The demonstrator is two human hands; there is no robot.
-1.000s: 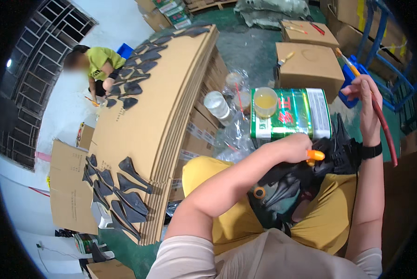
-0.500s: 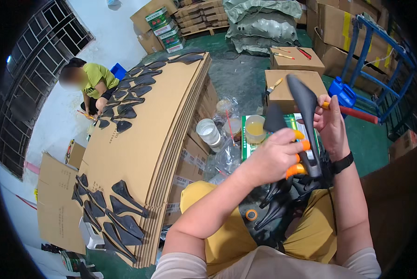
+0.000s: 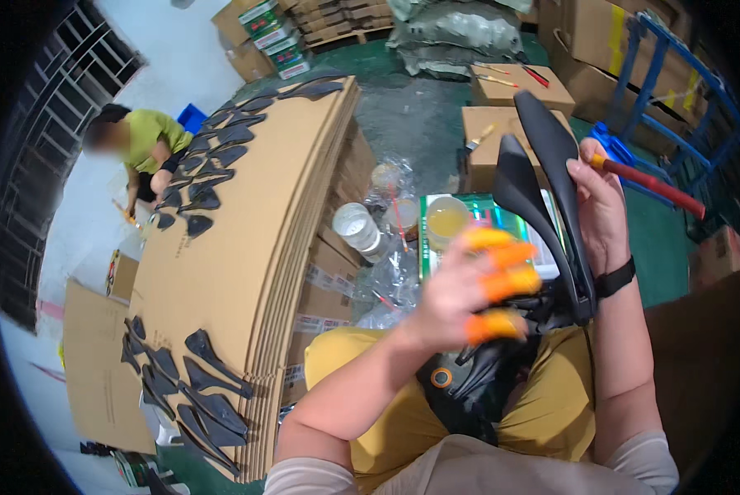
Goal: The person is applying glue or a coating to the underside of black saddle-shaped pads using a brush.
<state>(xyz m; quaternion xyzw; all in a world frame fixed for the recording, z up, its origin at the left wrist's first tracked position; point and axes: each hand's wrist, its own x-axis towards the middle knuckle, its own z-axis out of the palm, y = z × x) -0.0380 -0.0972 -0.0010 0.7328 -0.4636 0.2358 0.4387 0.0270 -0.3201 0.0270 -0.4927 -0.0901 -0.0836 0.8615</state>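
Note:
A black, narrow V-shaped piece (image 3: 555,165) with two long padded-looking arms stands upright in front of me. My right hand (image 3: 602,202) is closed around its right arm. The same hand also has a red-handled tool (image 3: 654,183) pinched in its fingers, pointing out to the right; its working end is hidden. My left hand (image 3: 460,289), with orange finger covers, is blurred by motion. Its fingers are spread, and it appears apart from the piece with nothing visible in it. More black pieces (image 3: 477,375) lie in my lap, partly hidden.
At left, a cardboard stack (image 3: 254,214) carries rows of black pieces (image 3: 213,412). A cup of yellowish liquid (image 3: 447,221) stands on a green box beside a clear container (image 3: 357,227). Brushes lie on cartons (image 3: 522,87) ahead. A co-worker (image 3: 151,140) crouches far left; a blue trolley (image 3: 675,91) stands right.
My left hand has come off the black piece and moved left and down. The piece's two arms now show side by side, held by the right hand. The view has shifted slightly.

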